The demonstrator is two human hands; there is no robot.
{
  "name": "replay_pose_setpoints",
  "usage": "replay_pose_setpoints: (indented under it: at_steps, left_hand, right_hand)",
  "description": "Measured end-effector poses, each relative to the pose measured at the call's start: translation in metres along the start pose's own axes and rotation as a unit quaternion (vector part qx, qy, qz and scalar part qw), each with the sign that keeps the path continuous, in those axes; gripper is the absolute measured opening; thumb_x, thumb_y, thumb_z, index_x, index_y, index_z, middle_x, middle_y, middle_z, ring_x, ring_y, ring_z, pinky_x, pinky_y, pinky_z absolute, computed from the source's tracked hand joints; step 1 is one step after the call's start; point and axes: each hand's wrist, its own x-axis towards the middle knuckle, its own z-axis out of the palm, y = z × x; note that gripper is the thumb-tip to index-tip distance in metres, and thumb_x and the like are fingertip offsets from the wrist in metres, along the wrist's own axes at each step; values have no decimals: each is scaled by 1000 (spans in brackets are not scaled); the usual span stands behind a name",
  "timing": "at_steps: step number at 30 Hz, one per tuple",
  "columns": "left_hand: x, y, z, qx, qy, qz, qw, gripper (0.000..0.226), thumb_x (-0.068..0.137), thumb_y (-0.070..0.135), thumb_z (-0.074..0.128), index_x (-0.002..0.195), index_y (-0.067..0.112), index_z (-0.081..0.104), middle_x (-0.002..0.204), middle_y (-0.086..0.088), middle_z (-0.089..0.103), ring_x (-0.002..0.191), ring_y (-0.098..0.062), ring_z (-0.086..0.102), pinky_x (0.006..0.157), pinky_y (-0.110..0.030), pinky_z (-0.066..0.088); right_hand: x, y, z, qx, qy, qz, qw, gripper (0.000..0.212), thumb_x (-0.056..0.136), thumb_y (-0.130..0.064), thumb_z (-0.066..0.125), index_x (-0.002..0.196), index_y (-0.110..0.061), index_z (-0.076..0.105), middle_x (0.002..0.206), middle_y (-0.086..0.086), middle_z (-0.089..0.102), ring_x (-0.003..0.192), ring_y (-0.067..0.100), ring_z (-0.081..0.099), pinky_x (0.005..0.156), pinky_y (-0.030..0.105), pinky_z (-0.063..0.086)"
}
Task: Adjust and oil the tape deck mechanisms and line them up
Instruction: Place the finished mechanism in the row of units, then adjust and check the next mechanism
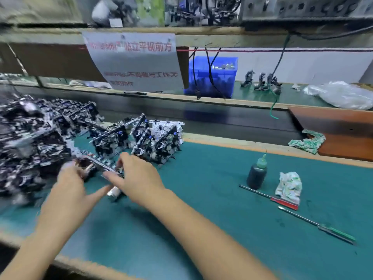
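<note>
Green mat fronts a cluttered bench; both hands' fingers grip one tape deck mechanism.

I see a green-matted bench filling the lower frame. A blurred heap of tape deck mechanisms lies at left; a standing row of mechanisms sits at centre. At right stand an oil bottle, a crumpled cloth just beside it, a red-handled screwdriver and a green-handled screwdriver.
</note>
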Motion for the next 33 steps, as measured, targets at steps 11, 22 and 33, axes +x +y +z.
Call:
replay_pose_setpoints:
  at_steps: [11,22,33]
  left_hand:
    - [-17,22,36,28,-82,42,995,23,87,17,65,108,9,62,98,-11,66,92,-33,60,64,-33,28]
    - [-68,118,27,18,-94,533,841,35,81,34,46,91,16,74,91,7,71,75,-10,54,49,-25,49]
    - [-68,231,89,-13,-312,625,715,38,93,8,54,125,28,58,142,8,44,116,-16,51,88,-21,35]
  right_hand:
    - [10,12,-15,-163,15,-50,985,29,100,-33,38,93,-11,56,88,12,65,82,32,58,57,33,25]
    - [-198,78,-97,149,57,252,954,36,87,-43,58,55,-25,59,50,-2,62,45,8,50,53,26,43]
    - [-278,101,-105,223,53,353,907,32,93,-31,55,67,-19,68,48,0,64,39,-2,49,48,8,33]
